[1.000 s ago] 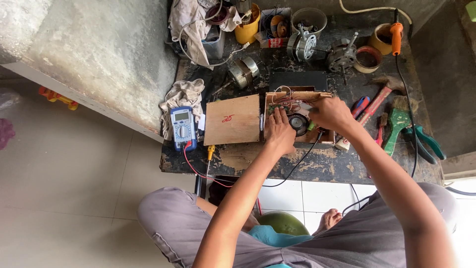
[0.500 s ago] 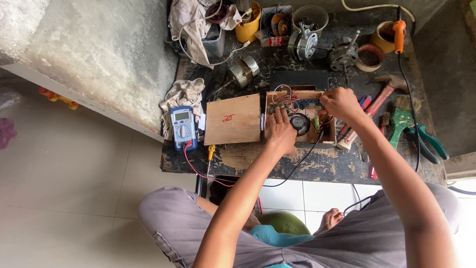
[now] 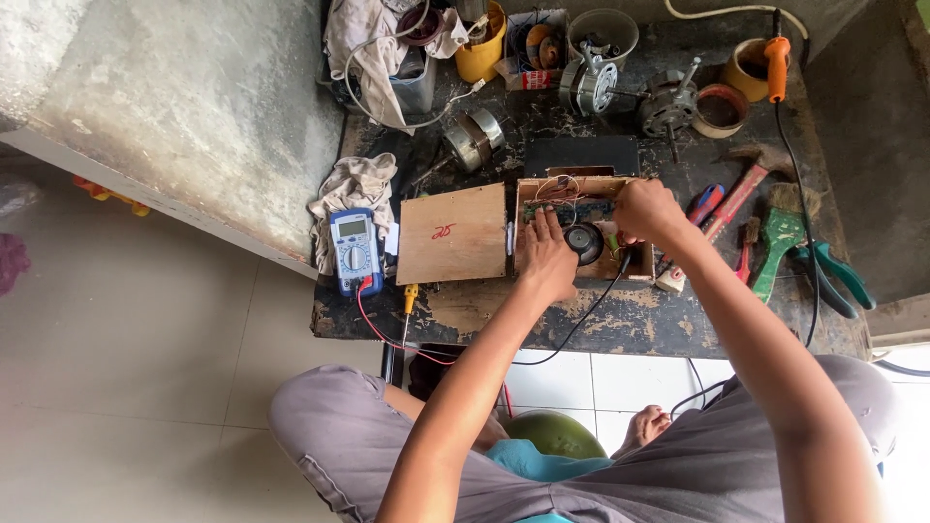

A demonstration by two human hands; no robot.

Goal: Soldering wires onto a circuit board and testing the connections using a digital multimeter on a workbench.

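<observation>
An open wooden box [image 3: 582, 184] sits on the dark workbench [image 3: 620, 324], holding a green circuit board [image 3: 572, 210], thin wires and a round black speaker [image 3: 585, 240]. Its plywood lid [image 3: 453, 234] lies flat to the left. My left hand [image 3: 544, 260] rests on the box's near left edge, fingers reaching toward the board. My right hand [image 3: 647, 210] is over the box's right side, fingers curled; what it grips is hidden. A black cable [image 3: 581, 324] runs from the box over the bench's front edge.
A blue multimeter [image 3: 355, 250] with red lead lies left of the lid beside a rag [image 3: 354, 186]. Hammer [image 3: 733, 200], red-blue screwdriver [image 3: 704, 203] and green cutters [image 3: 780, 244] lie right. Motors [image 3: 593, 82], tape rolls [image 3: 719, 108], a soldering iron [image 3: 776, 54] and a yellow cup [image 3: 481, 53] crowd the back.
My right hand has shifted a little back over the box's right side. My left hand stays on the box's near edge.
</observation>
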